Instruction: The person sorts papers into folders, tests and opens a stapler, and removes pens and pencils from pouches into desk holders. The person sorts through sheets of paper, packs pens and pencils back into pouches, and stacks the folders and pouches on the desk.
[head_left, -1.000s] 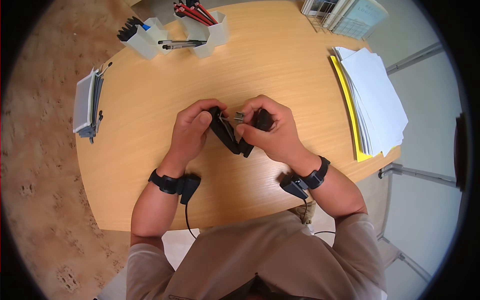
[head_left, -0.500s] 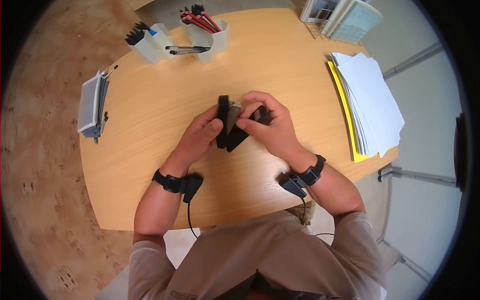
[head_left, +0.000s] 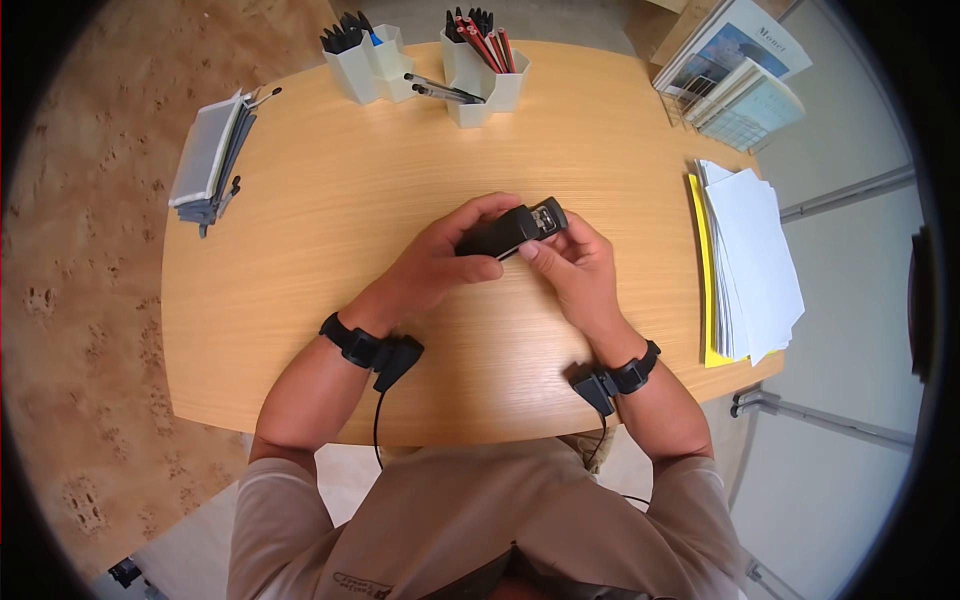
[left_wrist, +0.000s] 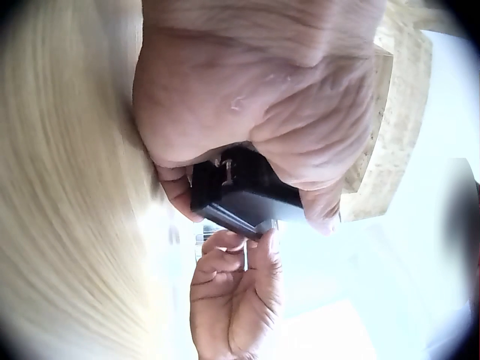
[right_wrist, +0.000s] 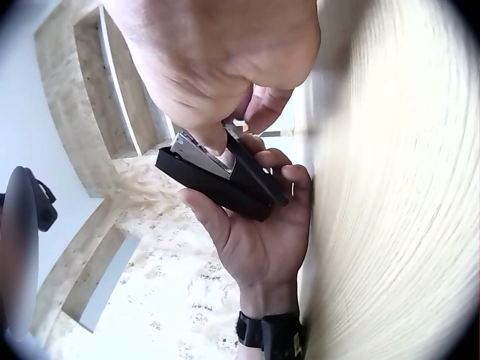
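Observation:
A black stapler (head_left: 497, 233) is held between both hands above the middle of the table, its metal inner part (right_wrist: 201, 156) showing in the right wrist view. The left hand (head_left: 428, 262) grips the rear part, thumb along the near side and fingers round the far side; in the right wrist view the stapler lies across the left palm (right_wrist: 262, 244). At the other end, the right hand (head_left: 585, 280) pinches the stapler with its thumb and fingers. Whether any loose staples are in the fingers cannot be told.
White pen holders (head_left: 487, 108) with pens and red pencils stand at the table's back. Grey pouches (head_left: 208, 160) lie at the left edge. Papers on a yellow folder (head_left: 745, 265) lie at the right, below a wire rack with booklets (head_left: 750, 105).
The stapler has turned from upright in the head view to pointing right, its two black parts now close together. Both hands have moved slightly right, and the head view has shifted.

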